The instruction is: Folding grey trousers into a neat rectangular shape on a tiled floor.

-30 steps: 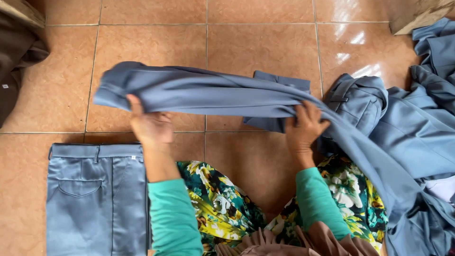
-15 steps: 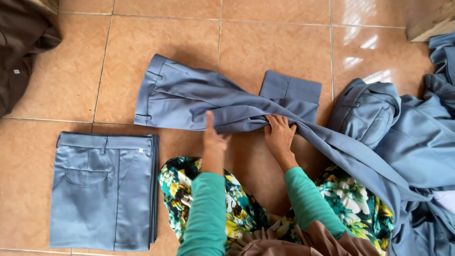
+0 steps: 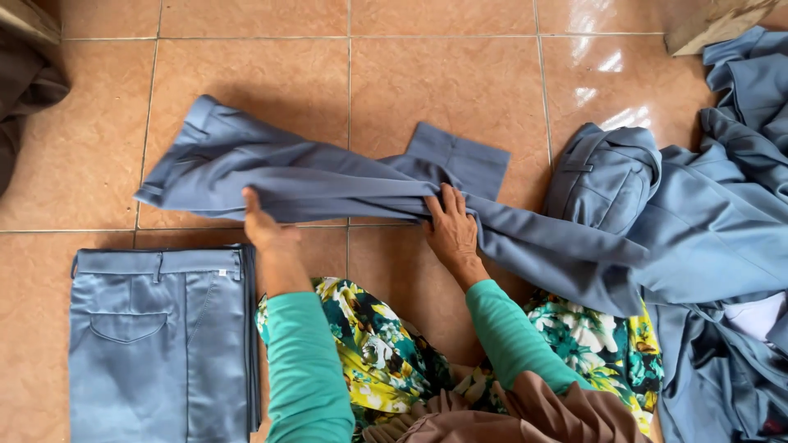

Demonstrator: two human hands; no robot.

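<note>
Two hands are working the blue trousers (image 3: 328,184), lying spread on the tiled floor (image 3: 443,74) just beyond the folded stack (image 3: 156,336). Your left hand (image 3: 264,226) and right hand (image 3: 450,228) are both pinching soft, light, limp cloth; gripping along the seam looks steadiest.

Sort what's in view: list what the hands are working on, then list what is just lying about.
In hand:
- grey-blue trousers, spread on the tiled floor
- left hand and right hand, both on them

Lying about:
- folded stack, lower left
- heap of trousers, right
- brown cloth, upper left
</note>
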